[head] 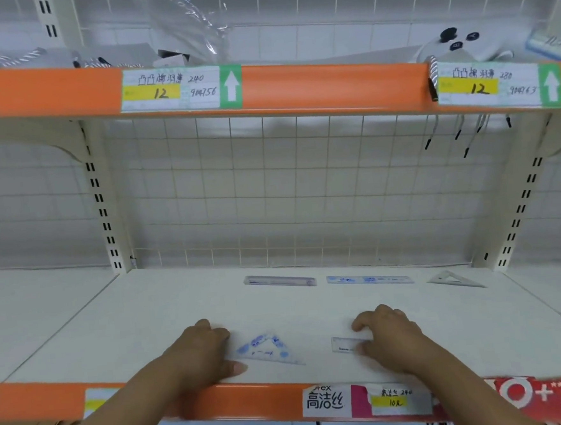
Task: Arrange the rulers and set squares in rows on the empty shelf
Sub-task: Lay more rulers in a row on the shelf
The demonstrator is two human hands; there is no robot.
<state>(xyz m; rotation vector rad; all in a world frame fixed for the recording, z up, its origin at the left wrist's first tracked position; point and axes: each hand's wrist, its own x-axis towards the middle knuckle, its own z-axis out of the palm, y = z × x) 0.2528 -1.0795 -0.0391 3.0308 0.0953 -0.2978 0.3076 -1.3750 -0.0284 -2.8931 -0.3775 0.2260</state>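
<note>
Set square (260,341) — near shelf (147,321) front edge

Shelf board (147,321), back row along the wire grid (304,194), L→R: long ruler (280,281), second ruler (370,279) just beside it end-to-end, then back set square (453,280) a bit apart, near the R upright (520,202). Front row near the front lip: front set square (265,349) L of centre, short ruler (346,344) to its R, not touching. Left hand (199,354) at front set square's L corner, right hand (390,337) over short ruler's R end. Upper shelf (330,82) overhead.
</note>
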